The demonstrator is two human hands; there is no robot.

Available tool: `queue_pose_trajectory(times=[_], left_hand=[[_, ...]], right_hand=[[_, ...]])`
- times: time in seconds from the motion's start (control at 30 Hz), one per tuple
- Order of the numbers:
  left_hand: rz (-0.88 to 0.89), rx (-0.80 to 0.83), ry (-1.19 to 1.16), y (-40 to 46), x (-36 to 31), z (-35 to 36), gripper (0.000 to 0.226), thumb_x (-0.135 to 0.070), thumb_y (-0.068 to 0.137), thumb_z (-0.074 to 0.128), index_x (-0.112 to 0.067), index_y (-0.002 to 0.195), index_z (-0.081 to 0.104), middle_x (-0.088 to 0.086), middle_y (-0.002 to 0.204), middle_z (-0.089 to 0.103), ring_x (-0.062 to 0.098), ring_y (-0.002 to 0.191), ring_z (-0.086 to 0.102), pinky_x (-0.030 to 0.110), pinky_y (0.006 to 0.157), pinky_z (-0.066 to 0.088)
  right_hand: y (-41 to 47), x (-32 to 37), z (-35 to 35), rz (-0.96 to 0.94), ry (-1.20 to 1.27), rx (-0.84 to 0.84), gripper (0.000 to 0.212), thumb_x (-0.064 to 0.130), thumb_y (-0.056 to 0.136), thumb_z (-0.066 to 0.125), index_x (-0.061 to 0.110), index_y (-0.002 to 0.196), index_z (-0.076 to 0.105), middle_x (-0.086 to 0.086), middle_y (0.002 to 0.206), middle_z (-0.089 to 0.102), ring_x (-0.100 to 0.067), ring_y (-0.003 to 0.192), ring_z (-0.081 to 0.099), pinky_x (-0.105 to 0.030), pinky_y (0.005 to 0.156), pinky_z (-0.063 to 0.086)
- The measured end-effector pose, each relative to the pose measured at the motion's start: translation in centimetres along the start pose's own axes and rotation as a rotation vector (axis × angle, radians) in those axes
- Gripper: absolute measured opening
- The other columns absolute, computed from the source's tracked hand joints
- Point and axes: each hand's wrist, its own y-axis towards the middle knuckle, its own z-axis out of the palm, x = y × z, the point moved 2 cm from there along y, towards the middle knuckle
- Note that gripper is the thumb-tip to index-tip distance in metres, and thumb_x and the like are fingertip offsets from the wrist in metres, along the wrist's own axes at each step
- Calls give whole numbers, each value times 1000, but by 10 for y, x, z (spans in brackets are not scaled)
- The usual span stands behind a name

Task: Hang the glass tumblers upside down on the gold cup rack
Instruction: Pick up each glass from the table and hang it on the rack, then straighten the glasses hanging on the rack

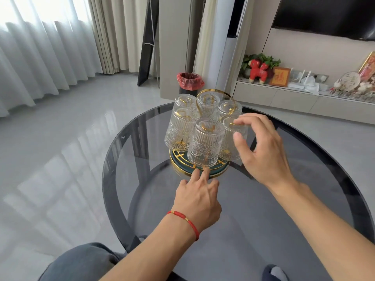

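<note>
The gold cup rack (203, 173) with a round green-and-gold base and a gold loop handle stands on a round smoked-glass table (304, 220). Several ribbed glass tumblers hang upside down on its prongs, one at the front (205, 147). My right hand (261, 151) curls around the front-right tumbler (229, 145), thumb at its side and fingertips at its upturned bottom; whether it grips is unclear. My left hand (197, 201), with a red string bracelet, lies on the table, two fingertips touching the rack's base rim.
A bin with a red liner (189, 81) stands on the floor behind the table. A low cabinet with a red toy (258, 71) and ornaments runs along the right wall. Curtains hang at the left. My knee shows at the bottom edge.
</note>
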Motion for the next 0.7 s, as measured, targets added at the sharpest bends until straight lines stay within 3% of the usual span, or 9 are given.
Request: queue_pose_trajectory(times=[0.17, 0.27, 0.37, 0.47, 0.6, 0.7], left_hand=[[101, 13, 41, 4, -2, 7, 46, -33, 96, 53, -20, 140, 46, 11, 164, 23, 30, 144, 26, 45, 104, 41], [169, 6, 109, 7, 0, 13, 58, -42, 96, 52, -26, 149, 35, 12, 168, 15, 35, 145, 22, 50, 110, 35], [202, -4, 151, 11, 3, 19, 63, -56, 94, 46, -31, 151, 36, 8, 170, 13, 37, 147, 19, 56, 116, 25], [207, -14, 112, 15, 6, 24, 62, -61, 94, 41, -32, 148, 44, 6, 170, 18, 33, 152, 16, 59, 120, 16], [199, -48, 88, 18, 8, 26, 56, -59, 94, 39, -32, 141, 53, 4, 167, 28, 29, 149, 26, 56, 117, 22], [182, -44, 103, 22, 4, 23, 50, -52, 93, 42, -32, 136, 56, 6, 166, 29, 30, 146, 29, 56, 114, 24]], right_hand=[[-16, -33, -19, 98, 4, -4, 32, 13, 92, 58, 12, 123, 65, 0, 125, 64, -20, 121, 59, -13, 104, 35], [-11, -39, -16, 20, -13, 92, 48, 16, 89, 60, 14, 137, 61, -5, 140, 58, -24, 131, 53, -28, 113, 37], [-3, -43, -7, -46, -29, 228, 62, 23, 88, 63, 23, 149, 53, -9, 151, 47, -27, 137, 48, -39, 116, 38], [-1, -49, 5, -11, 12, 320, 65, 32, 88, 64, 37, 150, 45, -7, 157, 40, -20, 138, 47, -31, 111, 37], [-1, -54, 17, -1, 103, 312, 58, 41, 93, 69, 38, 145, 43, 6, 142, 49, -10, 132, 49, -33, 111, 42], [4, -51, 22, 37, 150, 247, 47, 44, 93, 71, 34, 134, 48, 8, 136, 51, 7, 120, 45, -4, 102, 29]])
